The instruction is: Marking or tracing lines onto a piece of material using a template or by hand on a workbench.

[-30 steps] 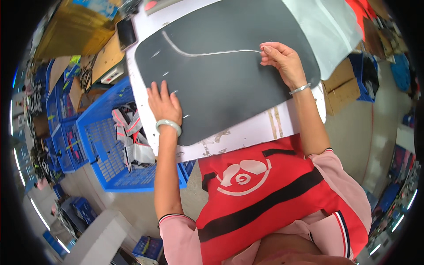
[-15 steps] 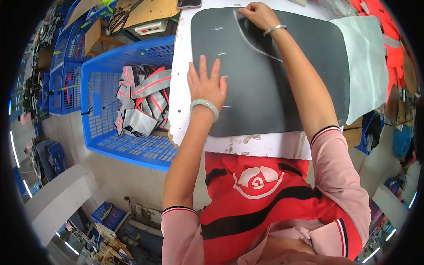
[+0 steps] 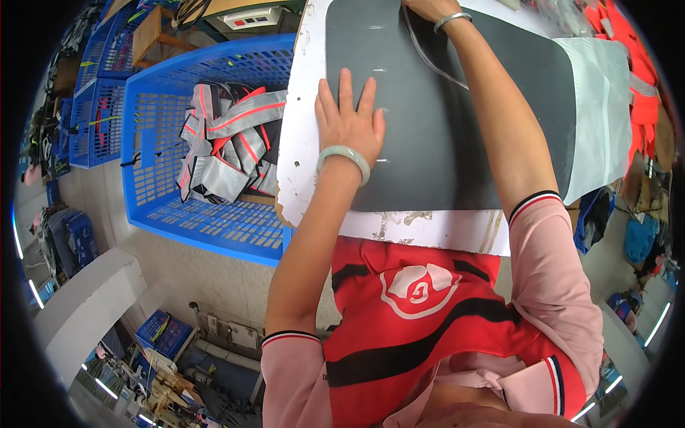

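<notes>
1. Strip [image 3: 429, 63]: one, thin, pale and glossy, bent in a smooth curve; lies over the mat, its upper end at the right hand, its lower part passing out of sight behind the right forearm.
2. Mat [image 3: 457, 157]: one, dark grey, matte, smooth, rounded corners; short pale marks in a row along its left part; flat on the counter.
3. Counter [image 3: 464, 232]: white top, worn and stained along the near edge.
4. Left hand [image 3: 349, 128]: palm down on the mat's left part, fingers spread, holding nothing; green bangle at the wrist.
5. Right hand [image 3: 432, 8]: fingers drawn together on the strip's end, partly cut off by the upper edge; silver bangle.
6. Basket [image 3: 130, 157]: blue plastic, left of the counter, containing grey-and-red bands [image 3: 225, 178].
</notes>
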The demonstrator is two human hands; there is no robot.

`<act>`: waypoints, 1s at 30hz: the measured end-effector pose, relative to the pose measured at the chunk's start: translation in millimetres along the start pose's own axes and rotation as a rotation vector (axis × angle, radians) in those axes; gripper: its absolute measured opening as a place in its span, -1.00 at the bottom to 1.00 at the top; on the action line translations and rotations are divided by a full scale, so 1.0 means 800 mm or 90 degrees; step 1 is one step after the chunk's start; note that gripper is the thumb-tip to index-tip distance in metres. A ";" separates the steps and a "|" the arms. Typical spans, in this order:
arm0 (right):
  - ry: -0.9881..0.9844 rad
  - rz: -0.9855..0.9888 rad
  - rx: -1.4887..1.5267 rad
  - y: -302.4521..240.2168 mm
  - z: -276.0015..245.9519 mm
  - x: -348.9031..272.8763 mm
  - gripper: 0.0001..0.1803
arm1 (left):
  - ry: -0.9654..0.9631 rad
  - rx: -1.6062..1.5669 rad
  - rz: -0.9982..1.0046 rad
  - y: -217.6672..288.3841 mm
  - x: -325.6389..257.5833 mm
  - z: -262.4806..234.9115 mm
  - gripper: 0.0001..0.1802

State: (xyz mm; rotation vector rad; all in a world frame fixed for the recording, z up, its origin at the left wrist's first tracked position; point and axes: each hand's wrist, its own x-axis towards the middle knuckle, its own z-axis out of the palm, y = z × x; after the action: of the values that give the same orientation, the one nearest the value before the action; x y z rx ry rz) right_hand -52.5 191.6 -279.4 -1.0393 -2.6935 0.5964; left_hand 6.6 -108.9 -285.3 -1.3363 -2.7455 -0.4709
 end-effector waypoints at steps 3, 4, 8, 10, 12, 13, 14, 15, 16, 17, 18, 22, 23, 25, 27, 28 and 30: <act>-0.030 -0.042 -0.059 0.009 0.003 0.002 -0.62 | -0.001 0.010 0.005 0.003 0.003 0.002 -0.45; -0.025 -0.040 -0.055 -0.002 0.003 -0.008 -0.63 | 0.000 0.021 0.001 0.000 0.000 0.002 -0.45; -0.120 -0.084 -0.055 -0.022 -0.033 -0.059 -0.65 | 0.002 0.029 -0.001 -0.003 -0.002 0.003 -0.45; -0.141 -0.100 -0.103 -0.020 -0.045 -0.088 -0.65 | 0.008 0.026 0.001 -0.003 -0.002 0.004 -0.46; -0.200 -0.190 -0.218 -0.020 -0.062 -0.120 -0.63 | 0.009 0.029 0.001 -0.005 -0.003 0.005 -0.46; -0.199 -0.183 -0.218 -0.009 -0.064 -0.132 -0.63 | 0.013 0.031 0.001 -0.003 -0.002 0.007 -0.47; -0.155 -0.260 -0.204 0.008 -0.062 -0.144 -0.75 | 0.010 0.029 0.008 -0.003 -0.002 0.007 -0.47; -0.108 -0.336 -0.192 0.021 -0.066 -0.155 -0.83 | 0.015 0.028 0.006 -0.002 -0.001 0.008 -0.47; -0.107 -0.329 -0.192 0.033 -0.073 -0.163 -0.83 | 0.019 0.027 0.005 -0.002 -0.001 0.008 -0.47; -0.107 -0.382 -0.200 0.045 -0.080 -0.171 -0.86 | 0.023 0.023 0.008 -0.003 -0.001 0.008 -0.47; -0.108 -0.434 -0.208 0.057 -0.087 -0.178 -0.89 | 0.020 0.020 0.016 -0.002 0.000 0.008 -0.47; -0.072 -0.482 -0.229 0.103 -0.116 -0.207 -0.92 | 0.022 0.025 0.024 -0.006 0.001 0.011 -0.48; -0.066 -0.493 -0.247 0.114 -0.121 -0.214 -0.92 | 0.026 0.030 0.024 -0.007 0.000 0.011 -0.47; -0.060 -0.493 -0.270 0.139 -0.133 -0.228 -0.91 | 0.026 0.041 0.026 -0.007 0.000 0.011 -0.48; -0.040 -0.478 -0.270 0.164 -0.145 -0.242 -0.90 | 0.025 0.041 0.033 -0.006 0.000 0.010 -0.48; -0.039 -0.471 -0.272 0.175 -0.151 -0.249 -0.90 | 0.027 0.045 0.031 -0.006 0.000 0.010 -0.48; -0.027 -0.431 -0.272 0.191 -0.161 -0.267 -0.90 | 0.025 0.043 0.043 -0.006 0.000 0.011 -0.49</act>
State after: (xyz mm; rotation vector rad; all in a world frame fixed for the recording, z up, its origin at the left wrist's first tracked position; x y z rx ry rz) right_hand 236.8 188.2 -236.9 -0.1196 -3.0108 -0.0842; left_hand 3.5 -109.6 -294.9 -1.3834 -2.6501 -0.3916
